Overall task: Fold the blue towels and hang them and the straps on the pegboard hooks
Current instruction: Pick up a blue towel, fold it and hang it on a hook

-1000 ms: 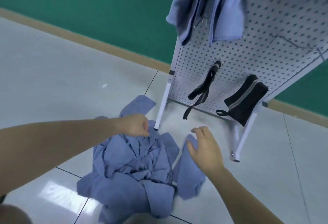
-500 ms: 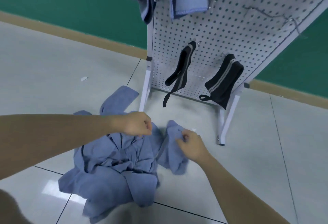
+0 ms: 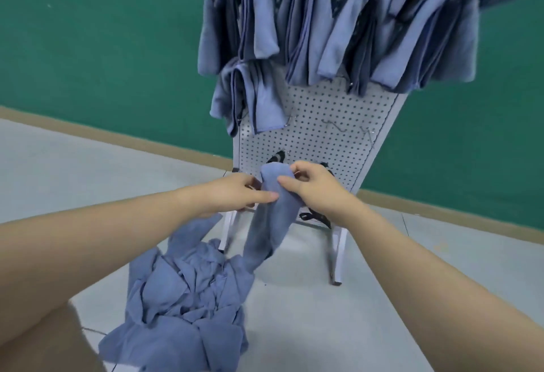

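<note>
A blue towel [image 3: 272, 218] hangs lifted off the floor in front of the white pegboard [image 3: 321, 136]. My left hand [image 3: 238, 192] pinches its upper left side and my right hand [image 3: 315, 186] grips its top right edge. Its lower end still trails onto the crumpled pile of blue towels [image 3: 188, 304] on the floor. Several folded blue towels [image 3: 332, 27] hang from hooks along the top of the pegboard. Two black straps hang low on the board, mostly hidden behind my hands; one strap's end [image 3: 315, 217] shows below my right wrist.
The pegboard stands on white legs [image 3: 337, 251] on a grey tiled floor [image 3: 73, 171], before a green wall [image 3: 103, 39] with a tan skirting. Empty wire hooks [image 3: 347, 130] sit mid-board at the right. My knee [image 3: 50, 339] shows at bottom left.
Both hands have risen from the pile, bringing one towel up between them. The view has tilted upward, so the hung towels on the board's top now show.
</note>
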Demonstrator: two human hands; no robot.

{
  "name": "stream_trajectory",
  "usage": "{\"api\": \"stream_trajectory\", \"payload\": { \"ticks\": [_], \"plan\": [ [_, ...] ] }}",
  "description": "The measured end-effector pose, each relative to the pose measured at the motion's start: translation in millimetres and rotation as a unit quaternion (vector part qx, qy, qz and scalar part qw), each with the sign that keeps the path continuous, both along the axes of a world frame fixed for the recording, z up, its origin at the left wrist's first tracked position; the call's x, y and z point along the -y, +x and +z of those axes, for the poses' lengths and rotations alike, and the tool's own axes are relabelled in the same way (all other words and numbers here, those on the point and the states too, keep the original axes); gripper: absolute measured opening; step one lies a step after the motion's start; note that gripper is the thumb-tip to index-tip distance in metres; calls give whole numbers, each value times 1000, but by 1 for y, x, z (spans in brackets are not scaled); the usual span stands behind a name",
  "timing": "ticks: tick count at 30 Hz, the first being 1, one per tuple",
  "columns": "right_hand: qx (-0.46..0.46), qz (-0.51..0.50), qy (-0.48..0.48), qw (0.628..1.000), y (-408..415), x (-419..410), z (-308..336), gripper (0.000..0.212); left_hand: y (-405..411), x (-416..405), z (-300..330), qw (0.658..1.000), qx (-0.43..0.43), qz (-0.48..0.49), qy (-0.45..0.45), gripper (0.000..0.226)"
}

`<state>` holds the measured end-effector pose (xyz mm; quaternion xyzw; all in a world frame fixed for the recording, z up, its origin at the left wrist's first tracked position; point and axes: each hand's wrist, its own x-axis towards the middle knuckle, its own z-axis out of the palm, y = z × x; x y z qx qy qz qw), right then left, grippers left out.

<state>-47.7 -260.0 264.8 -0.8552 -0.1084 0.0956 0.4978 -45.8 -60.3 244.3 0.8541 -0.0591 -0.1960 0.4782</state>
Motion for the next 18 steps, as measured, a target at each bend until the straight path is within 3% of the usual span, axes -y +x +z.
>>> {"api": "stream_trajectory", "payload": {
  "ticks": [6, 10, 15, 18],
  "plan": [
    [-15, 5, 156, 988, -40, 16, 70, 9, -45, 0, 46, 997, 62, 38, -30, 48],
    [-48, 6, 256, 965, -59, 23, 86, 9, -65, 0, 54, 993, 64, 34, -98, 85],
    [-84, 24, 300, 950, -73, 25, 84, 12, -70, 11, 61, 966, 97, 53, -233, 35],
    [-102, 31, 292, 950, -74, 23, 78, 19, -69, 15, 64, 956, 109, 19, -270, 38]
  ]
}}
